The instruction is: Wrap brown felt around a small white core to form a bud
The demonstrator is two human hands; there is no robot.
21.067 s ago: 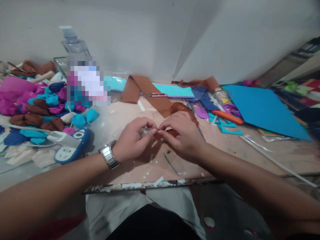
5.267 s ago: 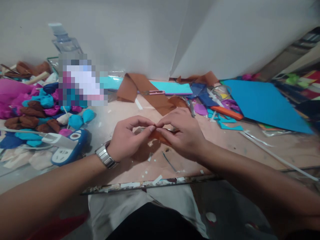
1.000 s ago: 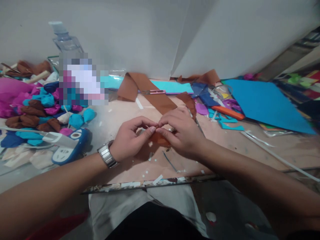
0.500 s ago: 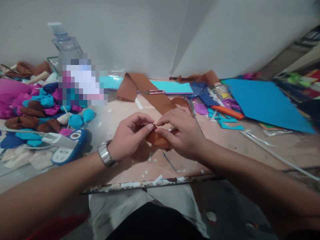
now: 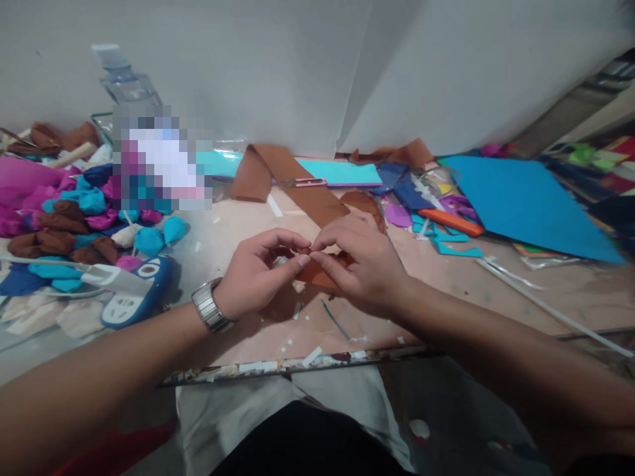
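Observation:
Above the middle of the table, a small piece of brown crepe-like paper [image 5: 320,274] is pinched between both hands. My left hand [image 5: 262,268], with a metal-band watch at the wrist, grips its edge with thumb and forefinger. Thumb and forefinger of my right hand [image 5: 364,261] close on it too, and the fingertips of both hands meet. Fingers cover much of the piece. Just beyond lies a long folded brown strip [image 5: 317,201], with small pink-handled thread snips [image 5: 301,182] on it.
Crumpled balls [image 5: 89,198] in pink, blue and brown are heaped at left, beside a blue power strip [image 5: 136,294] and a bottle [image 5: 129,86]. An orange cutter [image 5: 451,223] and a blue sheet [image 5: 536,205] lie at right. White scraps [image 5: 312,357] line the front edge.
The hands have shifted slightly over the brown piece, and their thumb tips are closer together. Less of the piece shows below the fingers. Things on the table stay put.

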